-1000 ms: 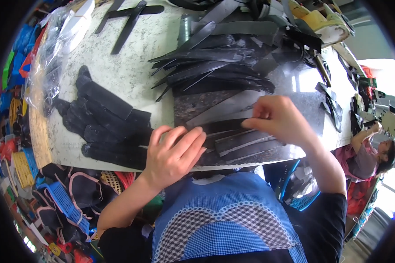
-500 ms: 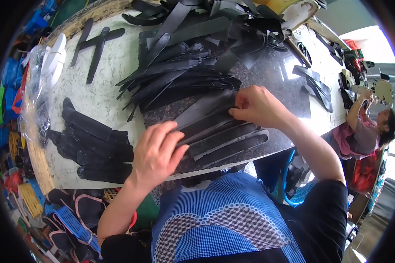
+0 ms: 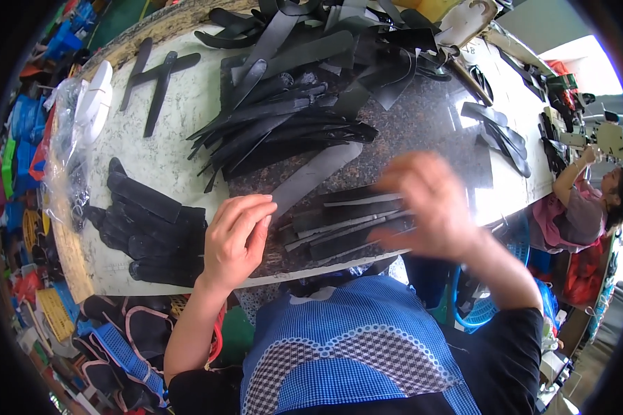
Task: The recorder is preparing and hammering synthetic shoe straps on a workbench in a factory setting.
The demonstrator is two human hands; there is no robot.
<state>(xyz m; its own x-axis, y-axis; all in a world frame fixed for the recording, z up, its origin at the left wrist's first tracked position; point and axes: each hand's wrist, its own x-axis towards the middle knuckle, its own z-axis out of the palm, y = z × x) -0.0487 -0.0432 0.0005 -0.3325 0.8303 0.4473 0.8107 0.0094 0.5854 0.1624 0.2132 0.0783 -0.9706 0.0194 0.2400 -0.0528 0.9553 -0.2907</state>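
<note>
I have the grey strip (image 3: 318, 173) slanting across the stone slab (image 3: 426, 128), its lower end pinched in my left hand (image 3: 234, 238), fingers bent, at the slab's left edge; my right hand (image 3: 436, 207), blurred, arches over the slab's black strips (image 3: 342, 218), thumb and fingers apart

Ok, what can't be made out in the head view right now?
All head view:
Right hand: fingertips blurred; contact with the black strips unclear.
Their right ends: partly behind that hand.
Grey strip: near end hidden by the left hand.
Far pile: cut off by the top edge.
</note>
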